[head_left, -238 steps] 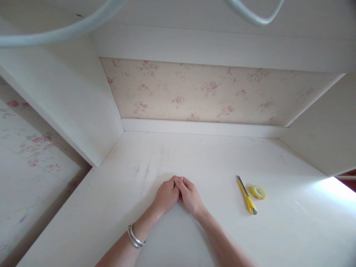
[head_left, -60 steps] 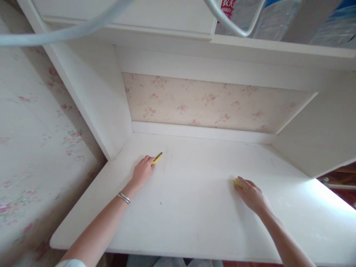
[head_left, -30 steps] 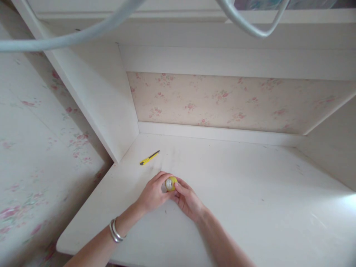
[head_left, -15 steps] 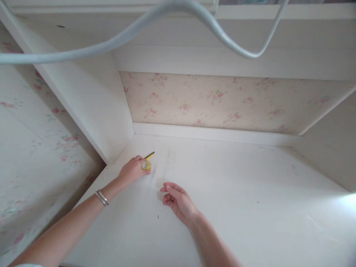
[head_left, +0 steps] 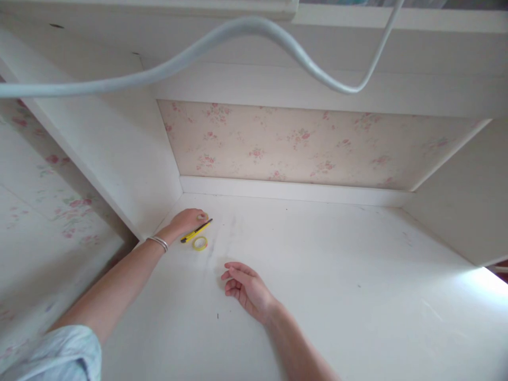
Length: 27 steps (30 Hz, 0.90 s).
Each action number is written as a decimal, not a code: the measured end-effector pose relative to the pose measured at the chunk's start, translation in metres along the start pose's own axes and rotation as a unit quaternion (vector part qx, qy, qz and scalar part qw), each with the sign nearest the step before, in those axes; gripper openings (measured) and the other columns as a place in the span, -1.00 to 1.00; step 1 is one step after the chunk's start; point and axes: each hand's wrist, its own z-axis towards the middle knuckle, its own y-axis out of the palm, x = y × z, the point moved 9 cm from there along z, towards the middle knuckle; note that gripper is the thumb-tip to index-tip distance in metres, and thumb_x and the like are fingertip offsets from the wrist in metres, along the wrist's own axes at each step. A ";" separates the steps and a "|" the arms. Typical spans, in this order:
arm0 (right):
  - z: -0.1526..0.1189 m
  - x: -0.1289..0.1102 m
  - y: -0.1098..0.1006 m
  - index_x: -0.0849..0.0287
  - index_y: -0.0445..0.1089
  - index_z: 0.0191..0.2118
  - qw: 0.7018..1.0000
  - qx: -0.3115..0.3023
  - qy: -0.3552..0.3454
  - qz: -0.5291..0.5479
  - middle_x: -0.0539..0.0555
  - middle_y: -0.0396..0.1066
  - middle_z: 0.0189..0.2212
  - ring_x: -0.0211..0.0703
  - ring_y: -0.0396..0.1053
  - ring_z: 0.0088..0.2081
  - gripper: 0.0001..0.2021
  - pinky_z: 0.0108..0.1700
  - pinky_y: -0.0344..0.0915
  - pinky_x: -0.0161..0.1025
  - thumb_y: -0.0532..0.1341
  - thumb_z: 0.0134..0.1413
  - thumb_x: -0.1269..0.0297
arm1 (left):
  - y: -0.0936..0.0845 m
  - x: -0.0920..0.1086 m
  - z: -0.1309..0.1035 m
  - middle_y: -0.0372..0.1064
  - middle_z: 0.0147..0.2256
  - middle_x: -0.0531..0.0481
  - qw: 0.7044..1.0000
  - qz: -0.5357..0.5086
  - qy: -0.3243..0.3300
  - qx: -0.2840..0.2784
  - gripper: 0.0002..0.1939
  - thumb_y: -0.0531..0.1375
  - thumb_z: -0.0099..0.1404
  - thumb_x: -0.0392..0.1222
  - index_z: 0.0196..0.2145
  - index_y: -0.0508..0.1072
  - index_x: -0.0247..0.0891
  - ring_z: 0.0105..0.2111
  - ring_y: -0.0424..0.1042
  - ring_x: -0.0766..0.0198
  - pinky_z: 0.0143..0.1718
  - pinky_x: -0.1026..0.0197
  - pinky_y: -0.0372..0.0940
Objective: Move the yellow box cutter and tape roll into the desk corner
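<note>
At the back left of the white desktop (head_left: 301, 254), my left hand (head_left: 186, 219) is closed, its fingertips on a small pale tape roll (head_left: 202, 216). The fingers partly hide that roll. Just in front of the hand lies a yellow utility knife with dark ends (head_left: 196, 231), set at a slant. A yellow tape roll (head_left: 194, 245) lies flat on the desktop close to the knife, on the near side. My right hand (head_left: 250, 291) hovers over or rests on the middle of the desktop, fingers loosely curled and apart, with nothing in it.
A white cable (head_left: 159, 71) hangs across the upper view, close to the camera. White side panels (head_left: 119, 132) and an overhead shelf (head_left: 317, 53) frame the desk. Flowered wallpaper (head_left: 278, 143) covers the back wall. Small dark specks mark the desktop.
My left hand has moved back, away from the yellow tape roll and the knife, which now lie uncovered. A smaller roll shows at its fingertips. The right hand has hardly moved.
</note>
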 end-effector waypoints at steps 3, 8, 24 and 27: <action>0.002 0.002 -0.001 0.25 0.35 -0.18 1.000 -0.003 0.003 -0.001 0.07 0.43 -0.39 -0.35 0.33 -0.52 -0.70 -0.41 0.25 -0.32 0.30 -0.04 0.22 | 0.008 0.001 -0.003 0.43 -0.15 -0.05 0.999 0.020 0.036 -0.007 -0.56 -0.07 0.22 0.15 -0.23 0.46 -0.14 -0.07 0.35 0.07 -0.08 0.16 0.18; 0.005 0.004 0.000 0.24 0.35 -0.18 1.000 -0.019 0.008 -0.001 0.07 0.43 -0.38 -0.35 0.33 -0.50 -0.73 -0.39 0.25 -0.32 0.27 -0.01 0.23 | 0.013 0.006 -0.023 0.09 0.18 -0.10 0.994 0.048 0.100 -0.019 -0.43 0.00 0.18 0.08 0.09 0.25 -0.22 0.18 0.06 0.07 0.16 0.12 -0.05; 0.002 0.004 0.004 0.26 0.39 -0.25 0.999 -0.031 0.009 -0.026 0.07 0.42 -0.43 -0.34 0.31 -0.49 -0.74 -0.37 0.23 -0.31 0.31 -0.08 0.25 | 0.034 0.005 -0.044 -0.33 0.29 -0.11 0.974 0.066 0.180 -0.123 -0.19 0.10 0.10 -0.08 0.26 -0.11 -0.25 0.26 -0.28 0.02 0.24 0.01 -0.23; 0.002 0.004 0.005 0.25 0.39 -0.25 0.999 -0.033 0.009 -0.029 0.06 0.42 -0.43 -0.33 0.31 -0.49 -0.73 -0.36 0.23 -0.31 0.33 -0.11 0.24 | 0.031 0.005 -0.046 -0.32 0.29 -0.09 0.976 0.057 0.172 -0.124 -0.17 0.13 0.06 -0.11 0.25 -0.09 -0.24 0.26 -0.26 0.00 0.23 0.00 -0.22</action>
